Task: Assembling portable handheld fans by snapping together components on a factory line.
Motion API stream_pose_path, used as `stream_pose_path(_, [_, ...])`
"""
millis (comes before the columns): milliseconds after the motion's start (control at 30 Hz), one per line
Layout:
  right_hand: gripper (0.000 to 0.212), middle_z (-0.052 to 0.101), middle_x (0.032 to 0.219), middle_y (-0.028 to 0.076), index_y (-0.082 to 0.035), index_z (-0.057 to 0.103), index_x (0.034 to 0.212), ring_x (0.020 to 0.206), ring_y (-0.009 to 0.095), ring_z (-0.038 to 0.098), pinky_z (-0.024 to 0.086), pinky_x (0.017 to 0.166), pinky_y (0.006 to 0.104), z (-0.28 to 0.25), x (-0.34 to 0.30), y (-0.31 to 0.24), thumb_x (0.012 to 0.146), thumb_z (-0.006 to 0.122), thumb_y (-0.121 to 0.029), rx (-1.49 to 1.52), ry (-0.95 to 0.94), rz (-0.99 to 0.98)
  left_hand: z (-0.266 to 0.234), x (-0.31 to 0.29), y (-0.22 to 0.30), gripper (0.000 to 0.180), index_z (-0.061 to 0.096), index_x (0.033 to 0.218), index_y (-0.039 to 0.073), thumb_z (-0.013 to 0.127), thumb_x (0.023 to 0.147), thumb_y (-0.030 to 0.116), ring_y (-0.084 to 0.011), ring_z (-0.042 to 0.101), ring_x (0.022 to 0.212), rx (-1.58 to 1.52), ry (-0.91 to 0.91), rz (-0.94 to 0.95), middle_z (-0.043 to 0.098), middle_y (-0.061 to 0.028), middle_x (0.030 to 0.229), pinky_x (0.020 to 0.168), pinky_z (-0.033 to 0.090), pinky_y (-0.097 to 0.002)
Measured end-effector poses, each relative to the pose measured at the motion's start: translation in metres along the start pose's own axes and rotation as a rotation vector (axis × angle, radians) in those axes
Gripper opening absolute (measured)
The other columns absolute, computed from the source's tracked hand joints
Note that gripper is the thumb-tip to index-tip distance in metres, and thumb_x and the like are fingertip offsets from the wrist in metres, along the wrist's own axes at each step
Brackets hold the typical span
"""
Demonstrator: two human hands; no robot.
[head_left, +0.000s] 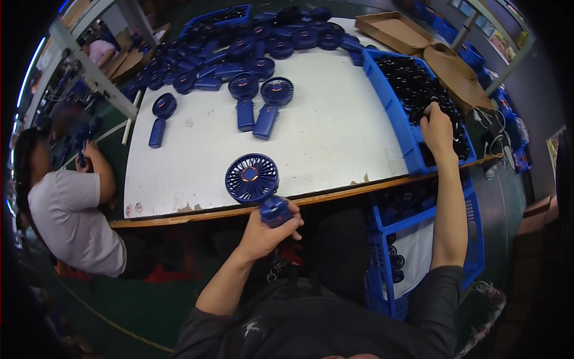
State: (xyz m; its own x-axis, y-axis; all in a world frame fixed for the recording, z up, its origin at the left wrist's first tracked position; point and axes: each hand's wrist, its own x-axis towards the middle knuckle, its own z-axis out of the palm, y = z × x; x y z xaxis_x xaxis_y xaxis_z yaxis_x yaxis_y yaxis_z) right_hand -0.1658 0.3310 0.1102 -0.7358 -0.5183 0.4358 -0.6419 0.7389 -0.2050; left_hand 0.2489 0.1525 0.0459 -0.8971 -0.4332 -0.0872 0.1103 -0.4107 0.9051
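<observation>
My left hand (267,230) grips the handle of a blue hand-held fan (252,178), holding it upright over the near edge of the white table (335,134). My right hand (437,128) reaches into a blue crate (394,113) full of small black parts (418,87) at the table's right side, fingers curled down among them. Whether it holds a part is hidden. Two finished blue fans (260,99) lie side by side at the table's middle, and another fan (160,116) lies further left.
Many blue fans (239,45) are heaped along the far edge. A second blue crate (418,251) sits below the table by my right leg. Open cardboard boxes (418,42) stand at the back right. A person in a white shirt (72,215) works at the left.
</observation>
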Motion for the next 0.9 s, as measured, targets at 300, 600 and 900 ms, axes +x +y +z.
stream_pose_path(300, [0.023, 0.065, 0.082, 0.009, 0.001, 0.068, 0.105, 0.075, 0.021, 0.064, 0.051, 0.066, 0.0335, 0.001, -0.189, -0.211, 0.084, 0.07, -0.008, 1.029, -0.554, -0.267, -0.007, 0.002, -0.024, 0.026, 0.062, 0.108, -0.002, 0.07, 0.083, -0.001, -0.0133, 0.065, 0.082, 0.418, 0.306, 0.354, 0.067, -0.0061, 0.094, 0.075, 0.053, -0.0275])
stream_pose_path(600, [0.021, 0.066, 0.091, 0.013, 0.002, 0.068, 0.104, 0.076, 0.022, 0.066, 0.052, 0.067, 0.0313, -0.012, -0.171, -0.215, 0.085, 0.072, -0.006, 1.127, -0.401, -0.471, -0.012, -0.016, 0.004, 0.026, 0.061, 0.104, 0.001, 0.076, 0.087, 0.013, -0.0145, 0.066, 0.065, -0.013, -0.055, -0.2, 0.065, -0.0075, 0.085, 0.052, 0.056, -0.0248])
stream_pose_path(900, [0.047, 0.058, 0.115, 0.016, -0.004, 0.061, 0.122, 0.106, 0.034, 0.056, 0.049, 0.09, 0.0423, -0.014, -0.183, -0.236, 0.078, 0.076, -0.013, 0.653, -0.217, -0.779, 0.009, -0.015, -0.003, 0.058, 0.052, 0.128, 0.004, 0.036, 0.103, 0.055, -0.0239, 0.066, 0.098, -0.37, 0.071, -0.159, 0.06, -0.0129, 0.118, 0.074, 0.06, -0.0377])
